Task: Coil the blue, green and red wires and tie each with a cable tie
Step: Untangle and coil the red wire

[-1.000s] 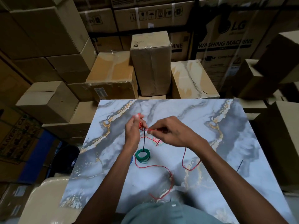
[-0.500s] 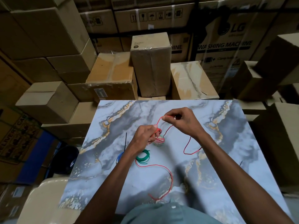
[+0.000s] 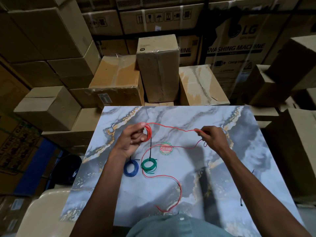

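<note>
The near end of the thin red plastic-coated wire (image 3: 172, 181) runs to the front edge of the grey-and-gold marble-patterned tabletop (image 3: 222, 177), where a grey-green shirt (image 3: 171, 226) cuts it from sight, and the small dark object by the right hand's lower fingers is too small to identify. The left hand (image 3: 132, 140), above the tabletop's left half, pinches a small round coil of that red wire between thumb and fingertips, fingers curled around the loops. The right hand (image 3: 213, 137), well apart from it over the right half, pinches the same strand, which stretches nearly taut between the two hands. From the right hand the slack falls to the tabletop, curves past a round red-and-green sticker (image 3: 166, 148) at the centre and snakes toward the person. Near the left forearm lie a tight blue wire coil (image 3: 131, 167) and, just beside it, a green wire coil (image 3: 149, 165), each with a thin black cable tie (image 3: 150, 148) projecting; the blue coil's tie is mostly hidden by the wrist. Stacked brown cardboard boxes (image 3: 157, 69) crowd behind the tabletop.
</note>
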